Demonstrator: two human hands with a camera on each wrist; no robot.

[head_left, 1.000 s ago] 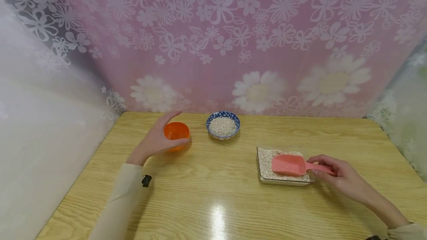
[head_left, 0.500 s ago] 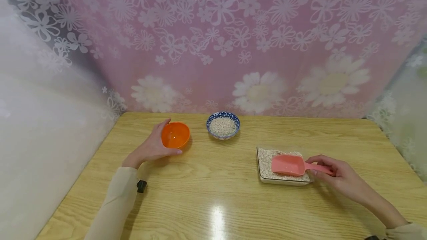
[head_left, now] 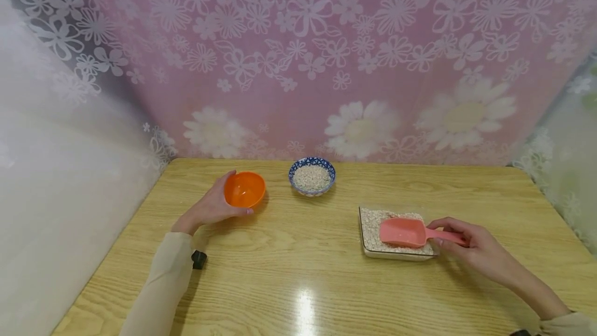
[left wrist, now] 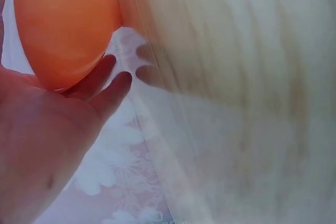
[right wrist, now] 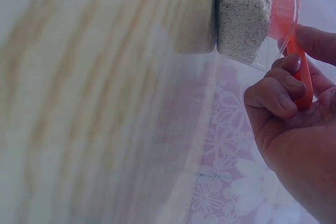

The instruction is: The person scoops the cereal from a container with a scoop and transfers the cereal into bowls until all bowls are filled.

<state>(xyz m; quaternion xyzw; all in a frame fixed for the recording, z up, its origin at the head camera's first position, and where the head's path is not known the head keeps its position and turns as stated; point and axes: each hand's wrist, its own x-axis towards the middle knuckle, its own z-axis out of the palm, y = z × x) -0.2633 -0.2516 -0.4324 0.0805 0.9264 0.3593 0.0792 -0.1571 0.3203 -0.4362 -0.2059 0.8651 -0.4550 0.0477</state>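
Note:
At the left of the table, my left hand holds an orange bowl from its left side, thumb at the near side and fingers at the far side. The left wrist view shows the orange bowl resting against the palm, with two fingertips beneath it. My right hand grips the handle of a pink scoop. The scoop lies on pale oat flakes in a clear rectangular container. In the right wrist view, fingers of the right hand curl round the scoop's handle.
A blue-and-white patterned bowl with oat flakes stands near the back edge, right of the orange bowl. The wooden table meets a pink floral curtain behind, with pale curtains at both sides.
My left hand has closed its thumb and fingers in on the orange bowl, which has shifted slightly left and tipped toward me. The right hand and scoop have stayed in place.

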